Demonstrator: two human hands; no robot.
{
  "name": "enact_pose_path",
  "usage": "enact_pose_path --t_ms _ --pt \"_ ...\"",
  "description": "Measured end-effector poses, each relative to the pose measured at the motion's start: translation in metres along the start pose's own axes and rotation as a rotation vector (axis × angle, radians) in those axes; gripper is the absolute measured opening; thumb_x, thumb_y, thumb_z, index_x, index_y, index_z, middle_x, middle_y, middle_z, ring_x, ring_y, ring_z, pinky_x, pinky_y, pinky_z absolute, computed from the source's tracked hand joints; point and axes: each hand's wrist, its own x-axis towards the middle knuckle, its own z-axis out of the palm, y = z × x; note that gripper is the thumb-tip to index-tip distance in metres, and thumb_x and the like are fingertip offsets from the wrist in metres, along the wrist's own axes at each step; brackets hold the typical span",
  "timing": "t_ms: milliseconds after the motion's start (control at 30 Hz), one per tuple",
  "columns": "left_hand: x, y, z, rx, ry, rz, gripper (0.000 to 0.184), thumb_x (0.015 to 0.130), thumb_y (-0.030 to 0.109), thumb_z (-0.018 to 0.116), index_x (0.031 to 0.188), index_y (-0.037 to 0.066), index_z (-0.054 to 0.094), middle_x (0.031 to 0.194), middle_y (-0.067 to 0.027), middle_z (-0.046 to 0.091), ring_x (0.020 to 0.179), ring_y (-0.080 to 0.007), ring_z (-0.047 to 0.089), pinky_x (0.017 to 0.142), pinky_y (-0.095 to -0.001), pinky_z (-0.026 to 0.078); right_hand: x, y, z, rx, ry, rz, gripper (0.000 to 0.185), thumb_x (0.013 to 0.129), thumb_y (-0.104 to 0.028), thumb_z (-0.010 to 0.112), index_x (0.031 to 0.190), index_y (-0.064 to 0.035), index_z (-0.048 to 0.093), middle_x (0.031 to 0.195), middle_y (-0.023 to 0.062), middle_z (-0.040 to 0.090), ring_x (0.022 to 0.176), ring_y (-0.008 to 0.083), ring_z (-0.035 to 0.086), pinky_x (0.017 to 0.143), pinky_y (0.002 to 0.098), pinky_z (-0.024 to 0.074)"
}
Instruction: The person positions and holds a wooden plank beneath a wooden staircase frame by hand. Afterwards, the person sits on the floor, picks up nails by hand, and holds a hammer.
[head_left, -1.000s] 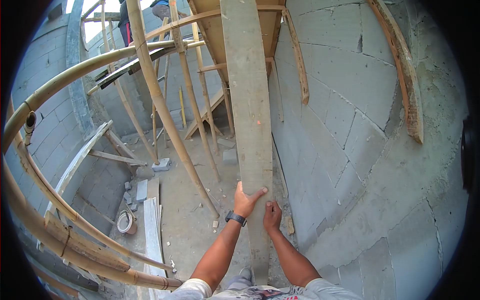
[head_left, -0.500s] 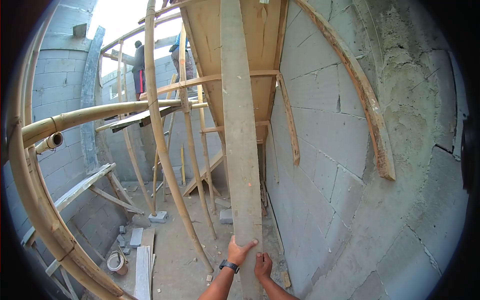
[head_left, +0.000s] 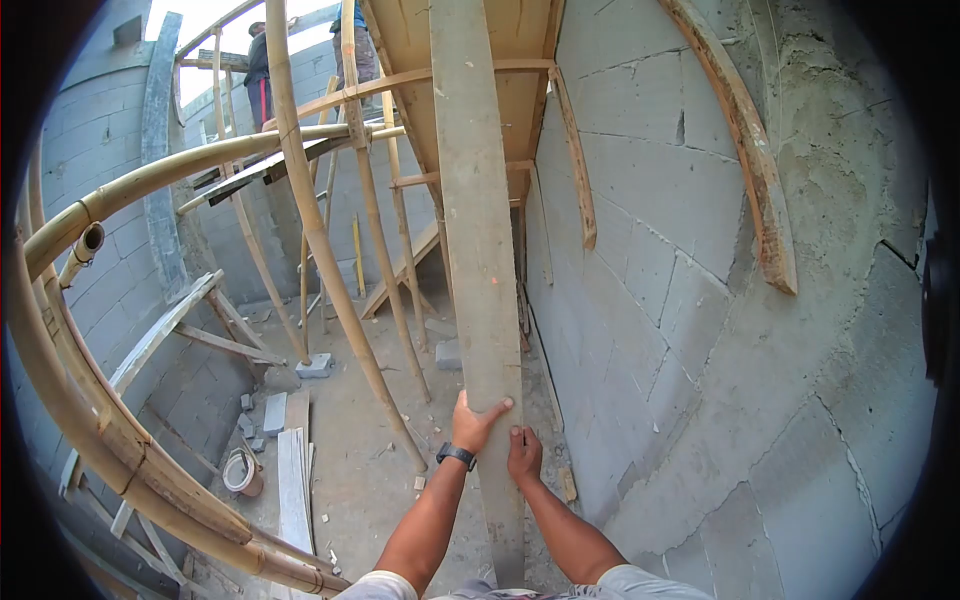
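Note:
A long, wide plank (head_left: 478, 250) stands upright in front of me, its upper part passing before a wooden panel (head_left: 520, 110) overhead. My left hand (head_left: 476, 422), with a dark watch on the wrist, grips the plank's left edge, the thumb lying across its face. On the opposite edge my right hand (head_left: 523, 455) is closed around the plank, fingers curled. Both hands are at nearly the same height, the left a little higher. The plank's lower end comes down close to my body.
Bamboo poles (head_left: 325, 240) and a curved bamboo rail (head_left: 180, 165) stand at left. A block wall (head_left: 640, 240) rises at right. A bucket (head_left: 242, 472), boards (head_left: 294, 480) and blocks lie on the floor. Two people (head_left: 259, 75) are at the upper left.
The view tilted up and then partly back down, shifting the whole scene in the frame. Both hands keep their hold on the plank at about the same place.

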Motion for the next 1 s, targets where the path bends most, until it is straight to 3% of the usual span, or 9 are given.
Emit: enact_pose_path --t_ms 67,133,667,733,800,867,933,1000 --pt "0.000 0.000 -0.001 0.019 0.001 -0.025 0.056 0.074 0.032 0.087 0.108 -0.002 0.059 0.100 -0.0131 0.068 0.088 -0.0197 0.066 0.078 -0.0339 0.054 0.000 -0.003 0.000 0.034 -0.009 -0.040 0.044 0.102 -0.039 0.047 0.081 -0.0004 0.051 0.071 0.0193 0.052 0.065 0.0335 0.049 0.065 0.0420 0.0406" --pt "-0.002 0.008 0.001 0.030 0.019 -0.038 0.056 0.074 0.032 0.087 0.108 -0.002 0.059 0.100 -0.0134 0.068 0.088 -0.0200 0.066 0.078 -0.0338 0.054 0.001 -0.001 -0.003 0.034 -0.035 -0.004 0.046 0.099 -0.044 0.053 0.084 -0.0002 0.056 0.074 0.0229 0.057 0.070 0.0430 0.056 0.065 0.0456 0.0437" --pt "0.003 0.005 0.000 0.016 -0.011 -0.061 0.057 0.076 0.028 0.086 0.115 -0.002 0.057 0.103 -0.0119 0.069 0.090 -0.0186 0.067 0.080 -0.0335 0.055 0.000 0.002 -0.012 0.117 -0.175 0.055 0.043 0.102 -0.044 0.050 0.095 -0.0015 0.056 0.079 0.0179 0.058 0.073 0.0324 0.057 0.070 0.0404 0.0449" --pt "-0.003 0.004 0.000 0.006 0.003 -0.070 0.056 0.075 0.029 0.087 0.112 -0.002 0.059 0.102 -0.0121 0.070 0.090 -0.0189 0.067 0.081 -0.0333 0.055 -0.001 0.002 -0.014 0.098 -0.189 0.051 0.039 0.104 -0.039 0.050 0.092 -0.0023 0.054 0.077 0.0093 0.053 0.074 0.0184 0.050 0.071 0.0342 0.0429" --pt "-0.003 0.013 0.001 -0.014 0.005 -0.063 0.054 0.074 0.030 0.088 0.108 -0.003 0.061 0.100 -0.0124 0.070 0.090 -0.0190 0.067 0.081 -0.0331 0.054 -0.001 0.001 -0.014 0.103 -0.180 0.049 0.039 0.103 -0.039 0.051 0.091 -0.0018 0.055 0.077 0.0115 0.055 0.074 0.0212 0.053 0.070 0.0360 0.0439" --pt "-0.002 0.006 0.000 -0.010 0.011 -0.050 0.054 0.074 0.030 0.088 0.108 -0.002 0.062 0.100 -0.0122 0.070 0.089 -0.0187 0.067 0.080 -0.0332 0.055 -0.002 0.006 -0.009 0.064 -0.111 0.001 0.043 0.100 -0.044 0.053 0.091 -0.0014 0.058 0.077 0.0201 0.059 0.073 0.0375 0.061 0.068 0.0443 0.0455" --pt "-0.001 0.002 0.000 -0.007 0.019 -0.042 0.055 0.073 0.031 0.088 0.108 -0.002 0.062 0.100 -0.0122 0.070 0.088 -0.0186 0.067 0.080 -0.0331 0.055 -0.002 0.007 -0.008 0.072 -0.115 0.019 0.043 0.099 -0.044 0.053 0.090 -0.0016 0.058 0.078 0.0213 0.061 0.076 0.0410 0.062 0.068 0.0454 0.0457" --pt "-0.001 0.000 0.000 -0.026 0.008 -0.047 0.055 0.073 0.031 0.088 0.109 -0.002 0.062 0.100 -0.0122 0.071 0.088 -0.0185 0.068 0.080 -0.0330 0.055 -0.002 0.007 -0.009 0.042 -0.108 -0.011 0.041 0.101 -0.040 0.052 0.089 -0.0016 0.057 0.076 0.0191 0.059 0.072 0.0366 0.060 0.067 0.0434 0.0452"
